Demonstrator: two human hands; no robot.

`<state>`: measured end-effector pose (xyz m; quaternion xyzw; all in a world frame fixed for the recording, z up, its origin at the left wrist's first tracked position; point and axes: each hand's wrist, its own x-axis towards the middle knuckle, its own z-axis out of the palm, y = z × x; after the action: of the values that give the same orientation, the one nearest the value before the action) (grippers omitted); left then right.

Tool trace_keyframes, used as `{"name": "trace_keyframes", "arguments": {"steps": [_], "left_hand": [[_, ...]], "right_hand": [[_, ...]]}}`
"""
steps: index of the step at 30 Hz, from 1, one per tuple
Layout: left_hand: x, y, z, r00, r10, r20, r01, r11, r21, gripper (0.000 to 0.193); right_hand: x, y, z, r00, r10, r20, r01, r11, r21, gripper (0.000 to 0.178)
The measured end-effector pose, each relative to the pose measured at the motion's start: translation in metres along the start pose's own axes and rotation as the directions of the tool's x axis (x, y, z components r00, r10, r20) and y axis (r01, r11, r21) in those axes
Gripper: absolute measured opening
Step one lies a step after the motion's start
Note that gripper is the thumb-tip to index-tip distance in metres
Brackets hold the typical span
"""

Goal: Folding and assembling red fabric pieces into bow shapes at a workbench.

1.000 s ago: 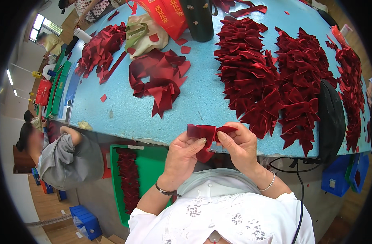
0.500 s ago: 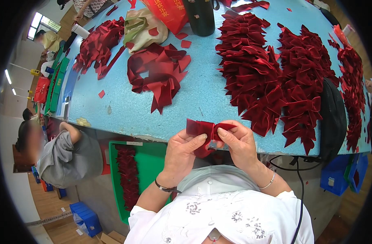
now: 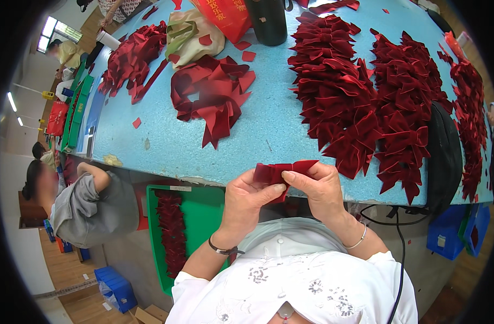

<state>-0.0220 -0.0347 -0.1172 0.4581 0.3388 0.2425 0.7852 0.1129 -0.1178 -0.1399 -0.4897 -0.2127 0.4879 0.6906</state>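
A dark red velvet bow is held between my two hands at the table's near edge. My left hand pinches its left side, thumb pointing inward along the lower part. My right hand grips the right side, with its thumb pressed on the middle of the bow. Both thumb tips are close together, and most of my other fingers are hidden behind the fabric. Past my right hand, overlapping finished bows lie in a long row, with a second row beside it.
Loose red ribbon pieces lie ahead on the blue table. A dark tumbler and a cloth bag stand farther back. A black bag lies at the right edge. Below left is a green crate; a person in grey sits nearby.
The bow has been turned and flattened between my fingers. My right thumb has shifted left onto its middle, and my left thumb sits slightly lower.
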Motion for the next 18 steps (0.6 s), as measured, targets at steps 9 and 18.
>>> {"name": "trace_keyframes", "arguments": {"steps": [9,18], "left_hand": [[0.003,0.006,-0.008,1.0,-0.018,-0.025,0.017,1.0,-0.016,0.016],[0.004,-0.003,-0.008,0.997,-0.009,-0.072,0.0,0.992,-0.127,0.011]], "right_hand": [[-0.004,-0.003,0.003,1.0,-0.018,0.003,0.018,1.0,-0.012,0.008],[-0.007,0.009,0.002,0.997,-0.072,-0.03,0.069,0.993,-0.093,0.007]]}}
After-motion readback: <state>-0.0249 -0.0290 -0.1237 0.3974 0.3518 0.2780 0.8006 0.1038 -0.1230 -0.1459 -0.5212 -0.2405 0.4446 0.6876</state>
